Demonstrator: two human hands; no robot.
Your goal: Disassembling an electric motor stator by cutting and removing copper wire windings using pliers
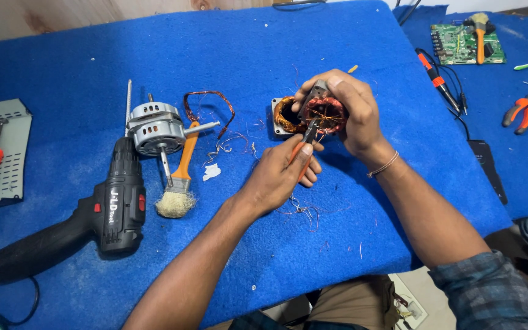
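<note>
At the near edge of the blue tabletop (245, 49), I am seeing loose wire scraps (304, 211) lying just ahead of the two forearms. Off to the left a black drill (111, 211) is lying on its side, with a brush (178, 183) just beside it.

A little farther in, the left hand (279, 174) is closing around the orange grips of the cutters (308, 131), whose tip is pointing up into the stator (325, 113). I cannot tell whether the tip is biting a strand or only touching it. The right hand (352, 113) is wrapping over the stator from above and the right, gripping it and tilting it off the tabletop, near the middle. A copper coil (287, 116) on a square metal frame is sitting against its left side; I cannot tell whether the two are joined.

I am judging the step in hand to be picking or snipping the copper winding inside the stator. Any next move is calling for a steady right-hand hold and a fine placing of the tip on one strand, clear of the fingers.

Beyond the brush, a grey motor (154, 128) is resting on its side, and a wire loop (209, 98) is lying between it and the coil. Far right, a probe (438, 79), orange pliers (524, 110) and a green circuit board (459, 43) are lying well apart from the hands.
</note>
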